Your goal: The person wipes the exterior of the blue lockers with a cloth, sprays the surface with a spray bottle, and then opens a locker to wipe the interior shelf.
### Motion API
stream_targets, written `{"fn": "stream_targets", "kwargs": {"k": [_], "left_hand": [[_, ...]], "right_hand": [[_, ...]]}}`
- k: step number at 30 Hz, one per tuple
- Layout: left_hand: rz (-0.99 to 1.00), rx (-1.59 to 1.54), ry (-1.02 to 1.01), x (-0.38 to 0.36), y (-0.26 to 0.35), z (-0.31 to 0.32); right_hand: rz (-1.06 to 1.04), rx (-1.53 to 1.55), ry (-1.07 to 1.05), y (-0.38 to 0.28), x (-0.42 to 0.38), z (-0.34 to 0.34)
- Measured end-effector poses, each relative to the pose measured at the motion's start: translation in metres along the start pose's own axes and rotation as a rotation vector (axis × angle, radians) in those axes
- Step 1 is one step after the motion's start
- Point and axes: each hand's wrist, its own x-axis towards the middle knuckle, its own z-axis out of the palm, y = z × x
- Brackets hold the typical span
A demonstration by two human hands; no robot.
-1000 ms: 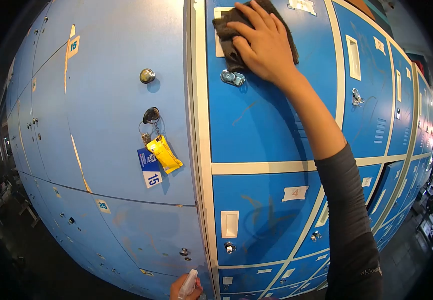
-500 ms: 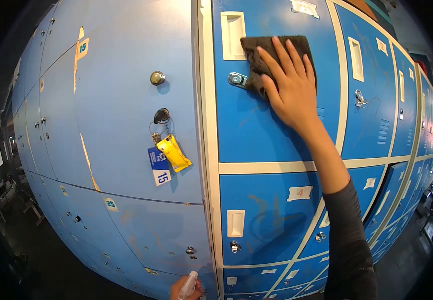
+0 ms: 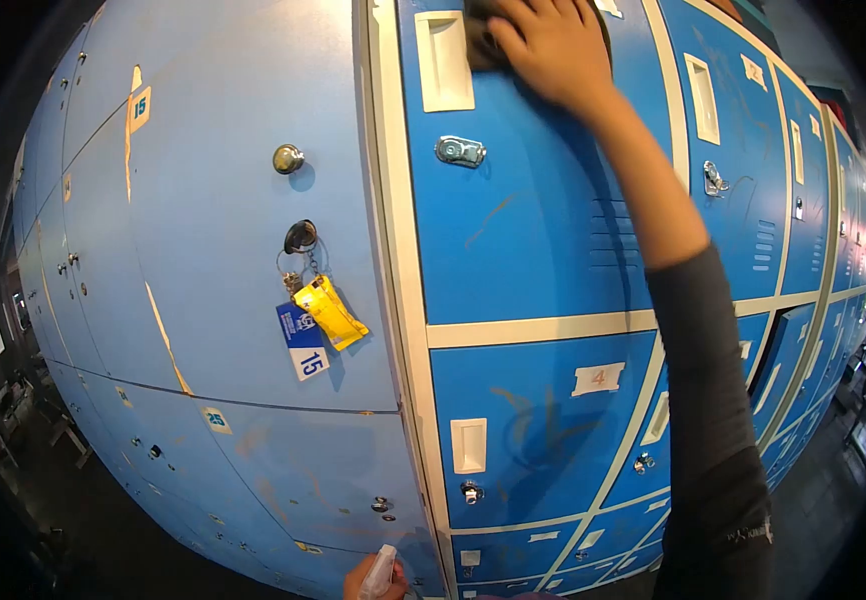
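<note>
My right hand point(image 3: 558, 45) presses a dark cloth point(image 3: 483, 45) against the upper part of a blue locker door point(image 3: 523, 240), right of its white recessed handle point(image 3: 445, 62). Below the hand, the metal latch point(image 3: 461, 151) is uncovered. At the bottom edge, my left hand point(image 3: 361, 578) is wrapped round a clear-and-white spray bottle point(image 3: 381, 572), of which only the top shows. Faint smears mark the door below, which bears a label with a 4 point(image 3: 599, 378).
Paler blue lockers point(image 3: 223, 200) stand at the left. Keys with a yellow packet point(image 3: 331, 312) and a tag numbered 15 point(image 3: 303, 345) hang from one lock. More blue lockers recede at the right, one door point(image 3: 778, 365) ajar. Dark floor shows at both sides.
My right hand and the cloth have moved up the door, uncovering the latch and vents. The view has shifted slightly. My left hand still holds the bottle low down.
</note>
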Motion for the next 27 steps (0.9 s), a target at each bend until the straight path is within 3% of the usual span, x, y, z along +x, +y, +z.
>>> {"fn": "stream_targets", "kwargs": {"k": [1,3,8,10,13,17,22,25,27], "left_hand": [[0.007,0.027,-0.011,-0.001,0.003,0.002],[0.143,0.049,-0.043,0.003,-0.007,0.001],[0.292,0.067,-0.084,0.010,-0.022,0.001],[0.364,0.144,-0.135,0.018,-0.028,-0.003],[0.309,0.075,-0.077,0.015,-0.021,0.008],[0.278,0.115,-0.084,0.021,-0.024,0.010],[0.304,0.217,-0.087,0.034,-0.047,0.005],[0.135,0.046,-0.035,0.027,-0.034,0.014],[0.186,0.062,-0.041,0.028,-0.033,0.014]], "right_hand": [[-0.009,0.045,-0.079,-0.005,-0.020,-0.016],[-0.037,0.017,-0.030,-0.014,-0.074,-0.035],[0.004,0.199,-0.460,-0.067,-0.195,-0.123],[-0.073,0.225,-0.549,-0.077,-0.237,-0.145],[-0.146,0.238,-0.599,-0.072,-0.260,-0.158],[-0.048,0.191,-0.545,-0.035,-0.214,-0.139],[0.027,0.025,-0.173,0.040,-0.117,-0.077],[0.027,-0.013,-0.002,0.094,-0.053,-0.036],[0.197,-0.063,-0.111,0.102,-0.012,-0.032]]}}
